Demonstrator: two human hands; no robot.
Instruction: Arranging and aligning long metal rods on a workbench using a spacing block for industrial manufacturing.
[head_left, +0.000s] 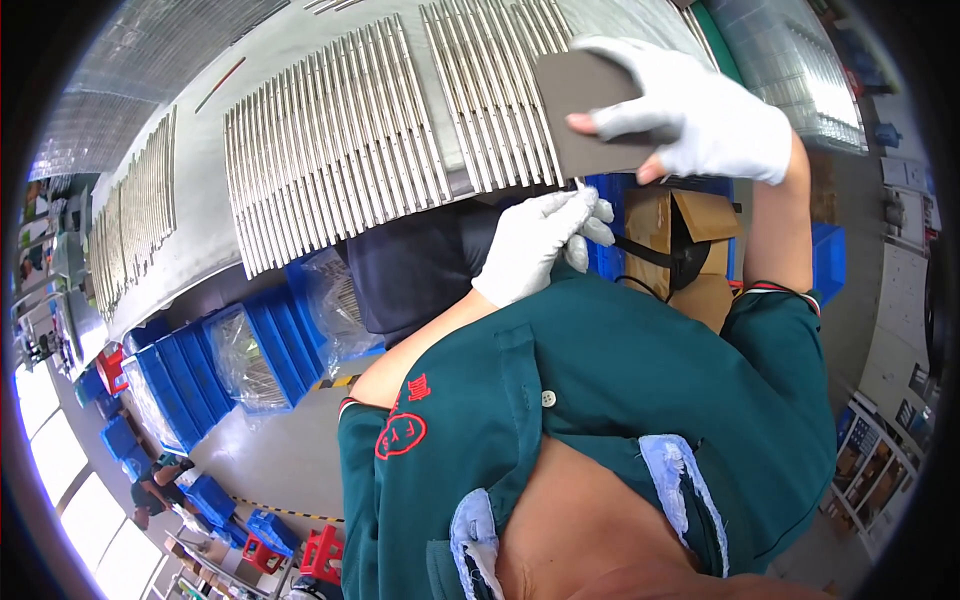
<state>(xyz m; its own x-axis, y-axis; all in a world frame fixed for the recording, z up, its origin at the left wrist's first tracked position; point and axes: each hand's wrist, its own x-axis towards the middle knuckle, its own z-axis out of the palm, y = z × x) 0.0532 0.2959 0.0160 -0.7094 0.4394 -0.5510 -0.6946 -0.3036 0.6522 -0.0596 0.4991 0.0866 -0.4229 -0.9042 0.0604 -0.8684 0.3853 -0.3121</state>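
Observation:
My left hand (545, 240), in a white glove, is closed at the table's near edge. Its fingers pinch the near end of a slim metal rod (580, 184); the rest of that rod is hidden under a flat pad. Dark grey-brown and rectangular, the pad (590, 100) lies over the right end of the rod row. My right hand (700, 110), gloved with bare fingertips showing, grips the pad from the right, one finger on its face and others at its upper edge. Left of it, silvery metal rods (490, 100) lie side by side, with another wide row (330, 150) beyond.
Farther left on the grey-covered table (200, 140) lie more rods (135, 215) and a thin red stick (220, 84). Blue bins (185, 380) with plastic-wrapped contents stand below its edge. An opened cardboard box (700, 215) sits near my right arm. Clear trays (800, 80) are stacked at far right.

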